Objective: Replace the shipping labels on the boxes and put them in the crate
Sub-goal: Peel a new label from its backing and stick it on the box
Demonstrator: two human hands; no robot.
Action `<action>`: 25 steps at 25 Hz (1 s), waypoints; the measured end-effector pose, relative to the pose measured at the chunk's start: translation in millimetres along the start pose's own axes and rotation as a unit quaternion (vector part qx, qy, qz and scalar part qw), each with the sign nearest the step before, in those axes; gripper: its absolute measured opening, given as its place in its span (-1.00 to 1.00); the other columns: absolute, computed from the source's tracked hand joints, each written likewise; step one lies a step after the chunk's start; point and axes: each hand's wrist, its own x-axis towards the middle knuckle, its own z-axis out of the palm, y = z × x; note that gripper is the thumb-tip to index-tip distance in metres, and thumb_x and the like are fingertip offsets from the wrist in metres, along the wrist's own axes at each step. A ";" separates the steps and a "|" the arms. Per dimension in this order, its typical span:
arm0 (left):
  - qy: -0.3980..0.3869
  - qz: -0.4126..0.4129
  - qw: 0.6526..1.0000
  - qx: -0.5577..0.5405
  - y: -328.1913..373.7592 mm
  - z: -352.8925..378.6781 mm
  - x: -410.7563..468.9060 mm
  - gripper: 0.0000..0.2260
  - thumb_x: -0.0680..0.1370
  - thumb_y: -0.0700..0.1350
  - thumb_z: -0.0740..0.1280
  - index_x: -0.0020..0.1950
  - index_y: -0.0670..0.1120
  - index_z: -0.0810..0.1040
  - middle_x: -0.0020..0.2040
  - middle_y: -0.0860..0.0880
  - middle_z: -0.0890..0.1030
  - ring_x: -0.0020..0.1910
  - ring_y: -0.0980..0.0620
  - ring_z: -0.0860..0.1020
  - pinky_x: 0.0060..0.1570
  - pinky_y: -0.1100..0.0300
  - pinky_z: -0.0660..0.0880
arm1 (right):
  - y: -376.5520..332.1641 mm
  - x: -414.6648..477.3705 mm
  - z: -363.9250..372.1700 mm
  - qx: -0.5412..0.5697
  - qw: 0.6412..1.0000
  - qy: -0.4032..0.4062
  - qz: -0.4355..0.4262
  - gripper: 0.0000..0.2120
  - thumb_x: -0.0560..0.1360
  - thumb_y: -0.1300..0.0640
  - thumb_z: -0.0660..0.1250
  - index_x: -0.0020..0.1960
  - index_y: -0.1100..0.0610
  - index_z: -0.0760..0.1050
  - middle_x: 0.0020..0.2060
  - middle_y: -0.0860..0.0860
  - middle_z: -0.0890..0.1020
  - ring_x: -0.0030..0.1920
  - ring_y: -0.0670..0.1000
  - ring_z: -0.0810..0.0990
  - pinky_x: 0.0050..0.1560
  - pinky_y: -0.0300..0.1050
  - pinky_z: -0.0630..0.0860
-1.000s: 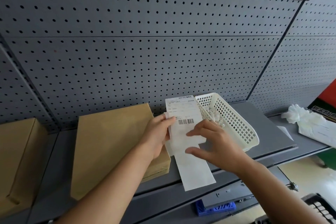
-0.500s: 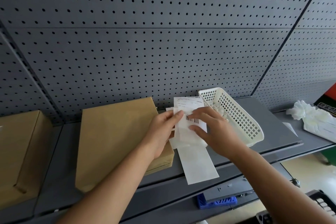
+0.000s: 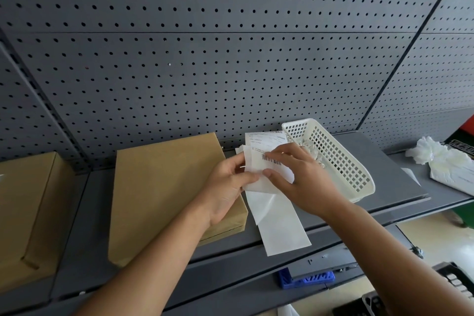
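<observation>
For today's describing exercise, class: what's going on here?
A person works at a grey shelf. The left hand and right hand both pinch a barcoded shipping label, apparently peeling it from its backing strip, which trails onto the shelf. A brown box lies left of the label, top bare; a white basket with paper scraps sits right.

Label between left hand, right hand

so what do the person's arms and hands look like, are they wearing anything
The left arm and right arm are bare as far up as the view shows, with no sleeves. The left hand and right hand have no gloves. No watch, bracelet or ring shows.
</observation>
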 end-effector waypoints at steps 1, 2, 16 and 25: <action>0.018 0.008 1.000 0.005 -0.7 -0.5 2.0 -0.64 0.55 -0.35 0.35 0.32 -0.10 0.57 0.20 -0.21 0.65 0.23 -0.22 0.60 0.25 -0.03 0.53 | -0.1 0.5 -0.2 -0.009 1.000 0.000 -0.005 -0.55 0.52 -0.26 0.23 0.28 -0.04 0.56 0.13 -0.17 0.50 0.15 -0.11 0.47 0.05 -0.26 0.37; 0.035 0.015 0.999 0.010 -1.6 -0.4 3.0 -0.63 0.54 -0.30 0.41 0.33 -0.07 0.57 0.19 -0.22 0.65 0.22 -0.25 0.60 0.23 -0.08 0.52 | 0.2 0.9 -0.3 -0.018 1.000 0.003 -0.014 -0.55 0.52 -0.26 0.24 0.28 -0.03 0.56 0.12 -0.15 0.52 0.13 -0.09 0.49 0.04 -0.27 0.37; 0.135 0.109 0.976 0.131 -3.7 11.3 0.9 -0.69 0.51 -0.29 0.47 0.03 -0.02 0.38 -0.13 -0.12 0.67 -0.15 -0.07 0.64 -0.15 0.16 0.47 | -3.9 5.3 1.7 0.014 0.999 0.023 -0.026 -0.85 0.58 -0.05 0.32 -0.02 -0.03 0.63 -0.11 -0.19 0.63 -0.13 -0.13 0.59 -0.25 -0.07 0.57; 0.156 0.109 0.966 0.177 -3.8 16.0 -1.8 -0.67 0.50 -0.25 0.49 -0.01 0.08 0.39 -0.13 0.05 0.65 -0.19 0.04 0.62 -0.18 0.21 0.47 | -1.6 7.6 2.3 0.021 1.000 0.004 -0.014 -0.85 0.59 0.00 0.26 0.00 -0.04 0.60 -0.09 -0.18 0.65 -0.12 -0.07 0.60 -0.20 0.04 0.59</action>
